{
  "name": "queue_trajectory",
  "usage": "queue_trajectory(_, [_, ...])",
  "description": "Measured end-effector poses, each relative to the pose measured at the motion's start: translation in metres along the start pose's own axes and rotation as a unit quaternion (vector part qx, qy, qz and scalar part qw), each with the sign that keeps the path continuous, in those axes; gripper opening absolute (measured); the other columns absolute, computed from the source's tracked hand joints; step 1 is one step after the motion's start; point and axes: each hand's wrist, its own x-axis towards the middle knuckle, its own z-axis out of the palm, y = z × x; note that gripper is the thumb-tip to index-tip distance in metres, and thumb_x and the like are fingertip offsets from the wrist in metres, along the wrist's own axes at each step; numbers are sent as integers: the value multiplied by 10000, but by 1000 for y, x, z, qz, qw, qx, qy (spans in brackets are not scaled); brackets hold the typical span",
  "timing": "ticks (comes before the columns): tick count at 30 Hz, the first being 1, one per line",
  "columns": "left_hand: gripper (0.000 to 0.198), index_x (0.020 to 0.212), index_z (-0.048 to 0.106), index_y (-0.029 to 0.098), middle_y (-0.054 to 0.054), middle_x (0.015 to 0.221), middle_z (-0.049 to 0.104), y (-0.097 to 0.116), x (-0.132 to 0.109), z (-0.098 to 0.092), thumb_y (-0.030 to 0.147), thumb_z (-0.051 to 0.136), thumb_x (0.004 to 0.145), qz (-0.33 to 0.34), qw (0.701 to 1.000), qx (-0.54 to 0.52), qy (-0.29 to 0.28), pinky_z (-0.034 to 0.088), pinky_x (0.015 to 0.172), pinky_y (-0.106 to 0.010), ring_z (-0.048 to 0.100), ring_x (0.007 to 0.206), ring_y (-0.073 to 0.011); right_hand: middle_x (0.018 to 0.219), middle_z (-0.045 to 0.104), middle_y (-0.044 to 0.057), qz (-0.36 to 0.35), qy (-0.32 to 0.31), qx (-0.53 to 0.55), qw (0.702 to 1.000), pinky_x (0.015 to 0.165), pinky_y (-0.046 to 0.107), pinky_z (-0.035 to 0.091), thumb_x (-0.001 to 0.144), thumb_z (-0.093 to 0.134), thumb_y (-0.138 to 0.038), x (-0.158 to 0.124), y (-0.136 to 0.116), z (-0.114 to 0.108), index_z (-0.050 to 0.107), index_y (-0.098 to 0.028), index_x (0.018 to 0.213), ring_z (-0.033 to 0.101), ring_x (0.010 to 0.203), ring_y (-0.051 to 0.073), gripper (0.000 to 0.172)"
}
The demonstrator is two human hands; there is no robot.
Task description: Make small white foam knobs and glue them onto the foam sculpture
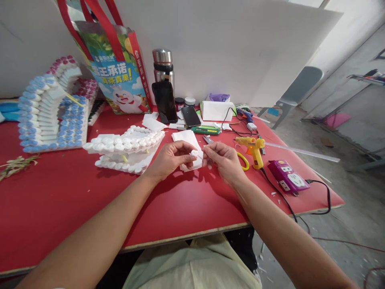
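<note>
My left hand [170, 160] pinches a small rolled white piece [194, 153], possibly paper or foam, between thumb and fingers. Close beside it, my right hand [224, 160] has thumb and forefinger pressed together; what they grip, if anything, is too small to make out. Beneath both hands lies a stack of white paper sheets [188, 138]. Scissors with a yellow handle [244, 161] rest partly hidden under my right hand. Left of my hands stands a white model [129, 146] like an open jaw, lined with rows of white rolled pieces.
Blue and pink tipped models [54, 116] stand at the left, near a printed bag [120, 76]. Behind are a steel flask [163, 66] and phones [191, 116]. To the right are a yellow glue gun [255, 150] and a purple power socket [287, 176] with trailing cords.
</note>
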Motion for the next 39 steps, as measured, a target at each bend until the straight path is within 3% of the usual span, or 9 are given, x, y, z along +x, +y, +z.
queue_trajectory(7, [336,912,686,150,8,621,654,1,-4,5,418,827,767,29,996,88,14,516,550,-247,624,540,-132,577,614,-18,57,27,-23,998,378,217,374,828,758,-500,-3,-5,3,622,-167,704,525,410,86,380])
queue_trajectory(10, [336,903,699,146,-3,650,663,1,-6,6,447,802,792,38,992,120,15,502,570,-243,629,563,-130,640,639,-11,21,38,-28,999,423,217,411,862,715,-523,-4,-7,4,636,-173,762,550,466,86,373])
queue_trajectory(13, [338,895,704,146,-4,657,660,2,-6,6,467,774,815,40,991,129,11,493,563,-238,623,565,-127,686,653,-16,-14,-6,-61,998,498,232,460,853,738,-450,-5,-8,5,673,-178,874,569,526,93,280])
queue_trajectory(16, [337,879,704,148,-3,650,660,3,-6,6,471,772,813,40,991,129,12,506,568,-235,622,562,-124,648,642,-22,-31,-36,-118,992,524,248,473,837,749,-394,-5,-8,8,671,-171,861,568,520,99,237])
queue_trajectory(23, [381,957,724,149,-11,639,662,1,-4,7,485,788,792,11,996,87,16,537,554,-250,624,571,-139,607,641,-21,-40,-3,-148,988,514,256,476,853,716,-409,-4,-3,9,644,-180,821,603,507,120,242])
queue_trajectory(29, [387,989,729,147,-50,832,723,-2,-2,4,475,796,794,11,998,63,0,542,655,-242,667,711,-142,579,644,-21,-37,20,-182,982,499,241,446,874,678,-360,-6,-5,6,651,-182,796,559,464,104,197])
queue_trajectory(35, [432,1035,715,148,-91,886,763,-4,-1,5,479,813,775,-11,999,30,-10,590,778,-334,742,828,-223,549,605,-31,-49,35,-216,975,515,258,429,872,653,-356,-7,-6,7,642,-191,781,532,464,115,189])
queue_trajectory(37, [427,1028,721,147,-90,888,764,-4,-1,5,472,819,770,-10,1000,24,-10,586,776,-326,740,823,-217,541,589,-32,-66,44,-248,966,522,264,427,885,634,-361,-8,-7,7,638,-194,780,532,476,123,197])
queue_trajectory(39, [412,1026,730,145,-82,862,760,-3,-1,5,463,815,778,-14,1000,21,-7,574,754,-296,728,800,-194,580,609,-15,-102,64,-324,938,550,269,431,907,604,-358,-10,-9,3,630,-199,764,549,520,134,215])
